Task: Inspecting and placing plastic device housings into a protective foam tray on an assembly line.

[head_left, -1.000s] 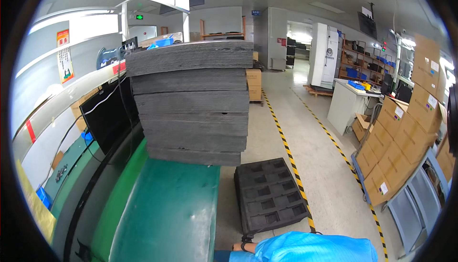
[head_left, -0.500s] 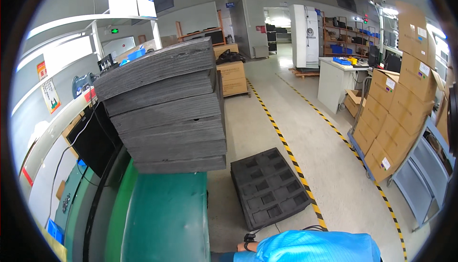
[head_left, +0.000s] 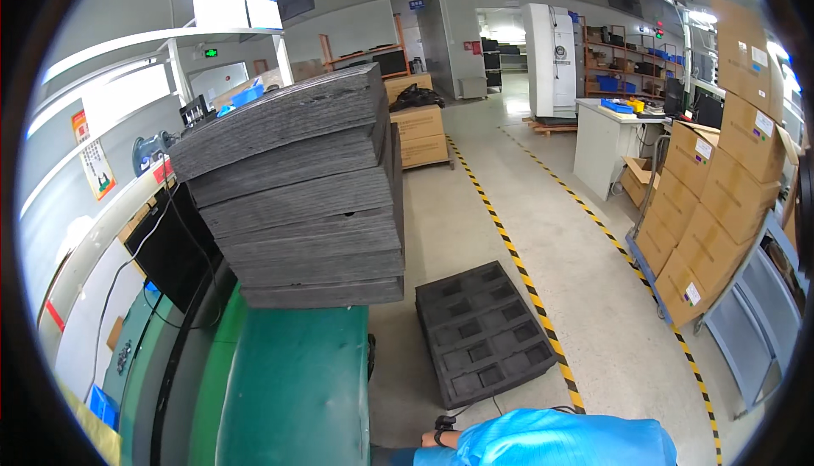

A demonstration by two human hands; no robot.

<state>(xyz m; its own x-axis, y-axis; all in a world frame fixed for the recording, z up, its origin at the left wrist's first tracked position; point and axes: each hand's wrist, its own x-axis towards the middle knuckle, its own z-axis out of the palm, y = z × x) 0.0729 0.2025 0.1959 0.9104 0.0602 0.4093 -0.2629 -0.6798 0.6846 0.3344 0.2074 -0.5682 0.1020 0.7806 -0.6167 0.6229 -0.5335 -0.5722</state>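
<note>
My right arm, in a bright blue sleeve (head_left: 568, 439), reaches in from the lower edge and bends leftward. At its end only a bit of my right hand (head_left: 430, 440) shows, with a black strap and small device on the wrist; its fingers are hidden. Dark blue cloth lies just left of it. Beyond the arm, a black foam tray (head_left: 485, 330) with rows of square pockets rests on the floor, apart from the hand. A tall stack of dark grey foam sheets (head_left: 297, 186) stands on a green-topped bench (head_left: 297, 381) to the left. My left hand is out of view.
Stacked cardboard boxes (head_left: 695, 220) stand on a blue cart at the right. Yellow-and-black floor tape (head_left: 517, 267) runs away beside the tray. Farther off are a white desk (head_left: 604, 148) and more boxes (head_left: 421, 135). A black monitor (head_left: 174, 245) stands left of the foam stack.
The view has shifted slightly, so the background and tray sit a little farther right. My right arm keeps nearly the same place; nothing is taken up or put down.
</note>
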